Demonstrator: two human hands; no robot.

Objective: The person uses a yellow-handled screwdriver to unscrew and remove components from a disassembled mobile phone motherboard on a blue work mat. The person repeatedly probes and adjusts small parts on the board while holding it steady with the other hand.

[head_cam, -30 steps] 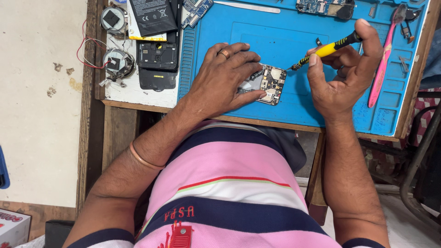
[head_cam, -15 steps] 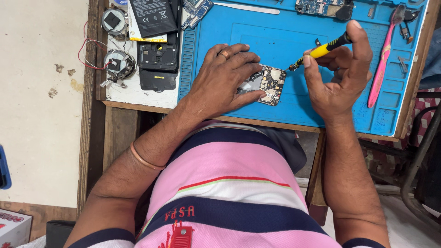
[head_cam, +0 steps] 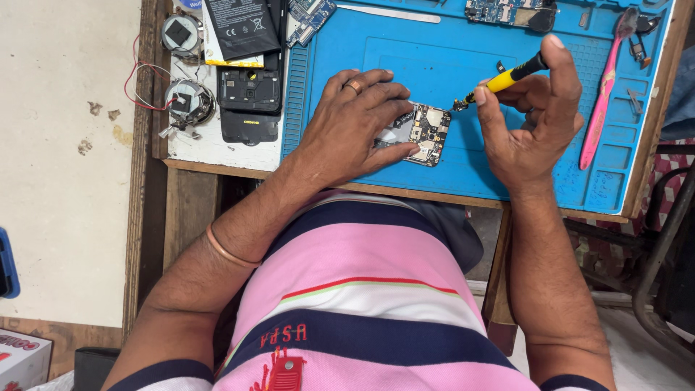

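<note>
A small phone circuit board (head_cam: 426,132) lies on the blue work mat (head_cam: 405,58). My left hand (head_cam: 355,123), with a ring on one finger, presses down on the board's left part and covers it. My right hand (head_cam: 532,119) holds a yellow and black screwdriver (head_cam: 503,78) between thumb and fingers. Its metal tip points down-left and sits at the board's upper right corner.
A pink tool (head_cam: 604,94) lies along the mat's right side. Another circuit board (head_cam: 507,11) sits at the mat's far edge. Left of the mat are a black phone shell (head_cam: 250,101), a battery (head_cam: 242,25) and two round wired parts (head_cam: 187,101). The table edge runs just before my belly.
My right hand has shifted the screwdriver slightly left and down, bringing the tip closer onto the board's corner. My left hand has stayed on the board.
</note>
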